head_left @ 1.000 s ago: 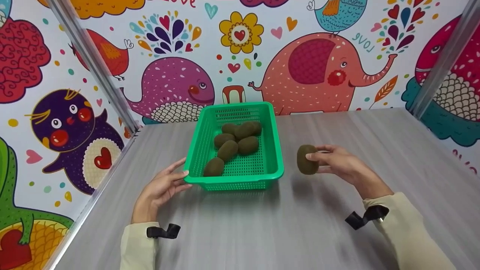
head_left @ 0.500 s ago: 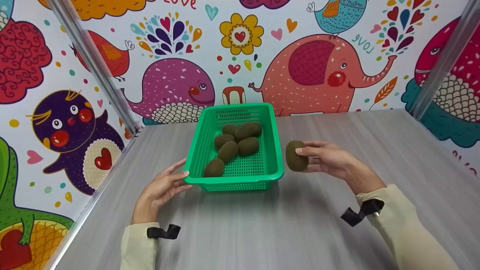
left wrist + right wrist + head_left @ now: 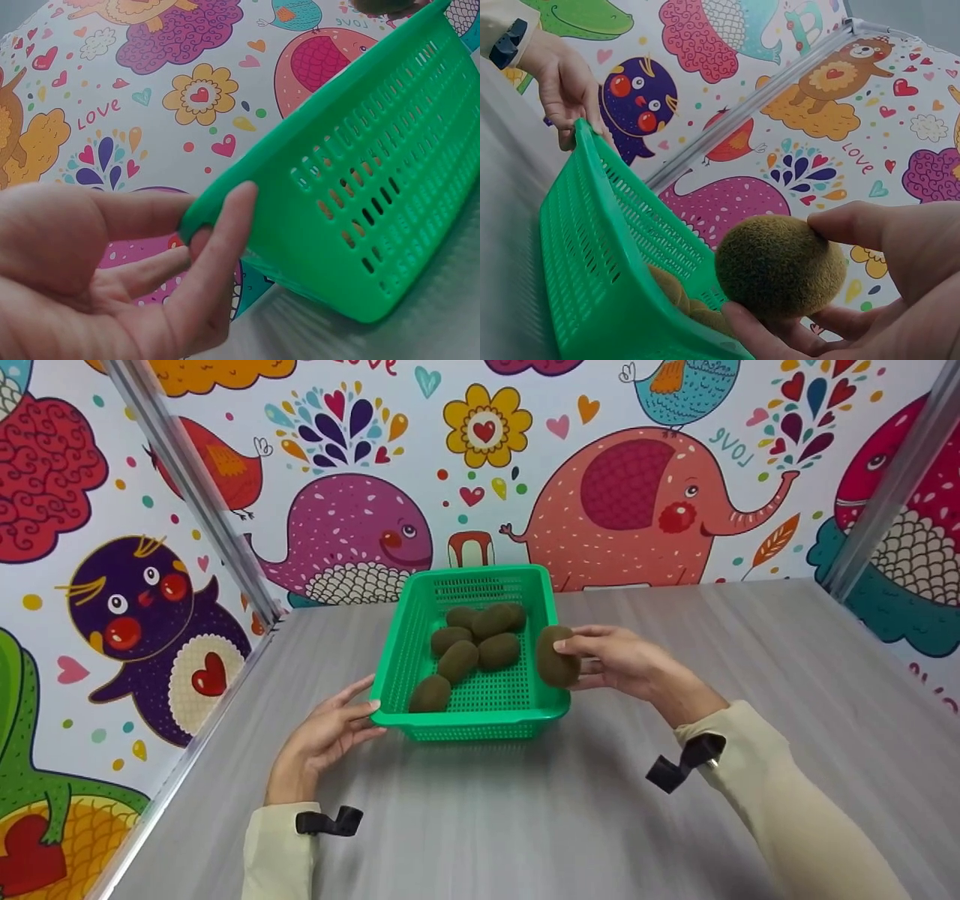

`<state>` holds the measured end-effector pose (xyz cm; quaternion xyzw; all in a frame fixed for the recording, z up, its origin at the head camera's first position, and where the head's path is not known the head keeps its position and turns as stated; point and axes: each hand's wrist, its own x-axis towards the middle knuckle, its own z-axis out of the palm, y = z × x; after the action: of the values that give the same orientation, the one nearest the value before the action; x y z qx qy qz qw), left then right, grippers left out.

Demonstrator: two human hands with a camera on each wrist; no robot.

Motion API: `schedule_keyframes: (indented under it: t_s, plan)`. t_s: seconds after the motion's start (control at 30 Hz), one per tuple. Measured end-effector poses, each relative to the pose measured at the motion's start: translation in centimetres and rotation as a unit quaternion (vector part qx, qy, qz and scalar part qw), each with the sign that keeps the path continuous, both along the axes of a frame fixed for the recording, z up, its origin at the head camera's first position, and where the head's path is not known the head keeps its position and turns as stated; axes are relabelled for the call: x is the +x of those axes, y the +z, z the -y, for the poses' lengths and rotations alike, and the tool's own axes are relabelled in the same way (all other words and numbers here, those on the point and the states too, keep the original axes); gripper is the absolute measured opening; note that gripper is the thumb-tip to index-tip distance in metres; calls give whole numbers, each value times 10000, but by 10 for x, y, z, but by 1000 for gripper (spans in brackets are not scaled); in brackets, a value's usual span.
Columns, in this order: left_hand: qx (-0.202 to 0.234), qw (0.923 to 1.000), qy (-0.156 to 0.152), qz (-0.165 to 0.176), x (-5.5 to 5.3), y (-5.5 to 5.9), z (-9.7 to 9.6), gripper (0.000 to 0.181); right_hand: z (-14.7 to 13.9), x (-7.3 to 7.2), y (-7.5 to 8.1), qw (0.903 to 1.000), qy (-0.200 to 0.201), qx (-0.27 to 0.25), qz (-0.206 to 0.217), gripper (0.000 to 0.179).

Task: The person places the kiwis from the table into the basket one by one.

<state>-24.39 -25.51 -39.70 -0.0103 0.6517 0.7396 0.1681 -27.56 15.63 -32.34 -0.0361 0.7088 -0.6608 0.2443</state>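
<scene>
A fuzzy brown kiwi (image 3: 556,658) is pinched between the thumb and fingers of my right hand (image 3: 626,664), over the right rim of a green plastic basket (image 3: 466,724). In the right wrist view the same kiwi (image 3: 778,266) shows close up, above the basket's edge. Several more kiwis (image 3: 459,661) lie inside the basket, most toward its back and one in the near left corner. My left hand (image 3: 322,742) grips the near left corner of the rim; in the left wrist view its thumb and fingers (image 3: 217,255) pinch the basket rim (image 3: 259,154).
The basket stands on a grey wood-grain table (image 3: 465,825) near the back wall (image 3: 480,510), which carries cartoon animals. Metal posts (image 3: 191,487) rise at the left and right corners. A black strap (image 3: 330,821) sits on each sleeved wrist.
My right hand has moved left with the kiwi, from beside the basket to over its right rim. The left hand and the basket have stayed in place.
</scene>
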Motion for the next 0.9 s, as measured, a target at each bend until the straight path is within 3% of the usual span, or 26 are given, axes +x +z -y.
schedule_keyframes:
  t_s: [0.3,0.9]
  plan:
    - [90,9999,30,47,1,0,1,72,30,-14,4,9997,-9,108,202,59]
    - [-10,10000,53,32,0,-1,-1,72,78,-28,-19,9992,-153,148,334,53]
